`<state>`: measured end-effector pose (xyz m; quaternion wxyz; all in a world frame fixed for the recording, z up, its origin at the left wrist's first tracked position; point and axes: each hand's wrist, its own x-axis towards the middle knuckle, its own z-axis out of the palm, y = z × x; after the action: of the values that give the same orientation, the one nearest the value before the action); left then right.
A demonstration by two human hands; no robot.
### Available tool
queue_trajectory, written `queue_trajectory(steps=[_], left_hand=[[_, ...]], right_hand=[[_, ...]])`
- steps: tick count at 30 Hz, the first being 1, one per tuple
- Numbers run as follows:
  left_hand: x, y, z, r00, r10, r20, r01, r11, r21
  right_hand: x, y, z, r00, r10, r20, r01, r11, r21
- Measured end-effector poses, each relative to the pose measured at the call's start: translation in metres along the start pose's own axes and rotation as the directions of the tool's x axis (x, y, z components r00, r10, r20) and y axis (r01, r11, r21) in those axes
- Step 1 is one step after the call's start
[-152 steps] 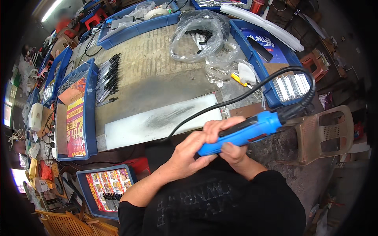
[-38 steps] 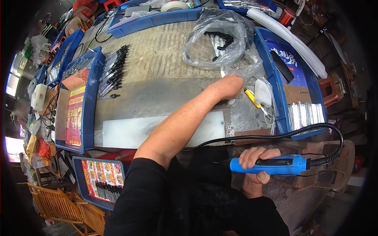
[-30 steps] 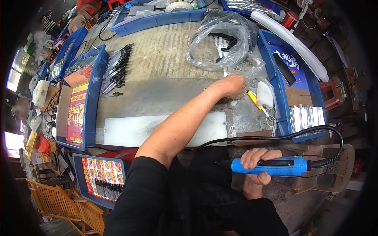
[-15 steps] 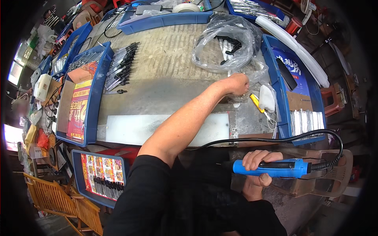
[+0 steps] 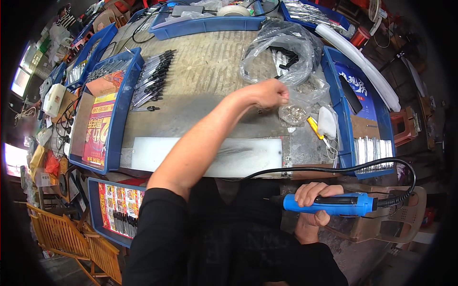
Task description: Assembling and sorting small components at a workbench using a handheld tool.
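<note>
My left hand [image 5: 273, 93] is over the right part of the table with its fingers closed together. Whatever it may be pinching is too small or hidden to make out. Just beside it sits a small round clear dish [image 5: 293, 115] of tiny metal parts. Down at the right, in front of the table edge, my right hand [image 5: 315, 199] is wrapped round a blue electric screwdriver [image 5: 355, 204], its dark tip pointing left and its black cord looping from the rear end. A yellow-handled tool [image 5: 314, 127] lies right of the dish, beside a white wrapped piece [image 5: 327, 122].
An open clear plastic bag [image 5: 253, 64] holds black and silver parts. Black-tipped clear rods [image 5: 152, 81] lie in a row at left. Blue trays [image 5: 121, 128] flank the table, another blue tray [image 5: 338, 138] at right. A white board [image 5: 205, 155] lies along the front edge.
My left hand has moved left and slightly up from over the dish, bringing the dish into view. The right hand keeps the screwdriver in about the same place. The view has shifted slightly.
</note>
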<state>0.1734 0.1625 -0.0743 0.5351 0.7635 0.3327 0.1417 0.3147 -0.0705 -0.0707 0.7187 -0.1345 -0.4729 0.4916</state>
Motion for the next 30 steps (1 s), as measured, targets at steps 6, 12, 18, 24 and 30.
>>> queue_trajectory(steps=[6, 12, 18, 24, 30], left_hand=[[-0.044, -0.019, -0.047, 0.974, -0.176, -0.143, 0.17, 0.984, -0.054], [-0.057, -0.064, -0.083, 0.931, -0.19, -0.313, 0.263, 0.942, 0.21], [-0.067, -0.078, -0.087, 0.869, -0.1, -0.484, 0.383, 0.756, 0.531], [-0.065, -0.099, -0.082, 0.853, -0.004, -0.522, 0.377, 0.695, 0.612], [-0.068, -0.092, -0.08, 0.841, 0.048, -0.54, 0.302, 0.785, 0.541]], right_hand=[[0.002, 0.001, 0.002, 0.999, 0.012, 0.031, -0.012, 1.0, -0.005], [0.003, 0.002, 0.005, 1.0, 0.024, -0.003, -0.024, 1.0, -0.017], [0.002, 0.005, 0.006, 0.999, 0.033, -0.011, -0.034, 0.999, -0.034], [0.004, 0.006, 0.01, 0.999, 0.046, -0.021, -0.048, 0.997, -0.068], [0.002, 0.006, 0.007, 0.999, 0.042, -0.016, -0.043, 0.996, -0.073]])
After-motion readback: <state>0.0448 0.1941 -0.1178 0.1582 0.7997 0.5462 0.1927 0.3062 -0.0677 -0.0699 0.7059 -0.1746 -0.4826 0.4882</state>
